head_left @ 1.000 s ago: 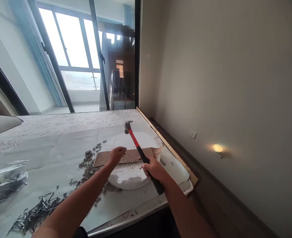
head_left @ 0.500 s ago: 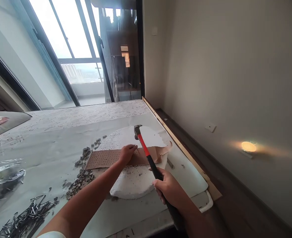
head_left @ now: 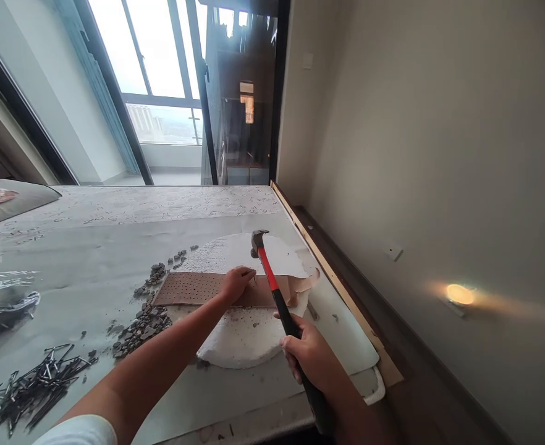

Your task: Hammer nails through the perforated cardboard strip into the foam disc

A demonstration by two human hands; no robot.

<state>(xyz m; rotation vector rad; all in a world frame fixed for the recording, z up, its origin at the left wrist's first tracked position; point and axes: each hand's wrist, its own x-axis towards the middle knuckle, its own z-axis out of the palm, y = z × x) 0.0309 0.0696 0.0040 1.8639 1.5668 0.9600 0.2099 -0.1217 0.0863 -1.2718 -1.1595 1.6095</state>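
My right hand (head_left: 312, 357) is wrapped round the black grip of a red-handled claw hammer (head_left: 272, 289). The hammer's head (head_left: 257, 238) hangs above the brown perforated strip (head_left: 193, 288). That strip lies across a round white foam slab (head_left: 249, 321). My left hand (head_left: 236, 283) rests on the strip with its fingers pinched together near the hammer head, holding a small nail upright, though it is too small to see clearly.
A heap of dark nails (head_left: 31, 386) lies at the near left of the covered table (head_left: 91, 247). Small grey bits (head_left: 145, 312) are scattered left of the strip. A clear plastic bag (head_left: 4, 303) sits at far left. A wooden edge strip (head_left: 332, 284) runs beside the wall.
The view has shifted a little. The hammer has stayed raised over the strip, its head slightly higher. My left hand keeps its pinch on the strip.
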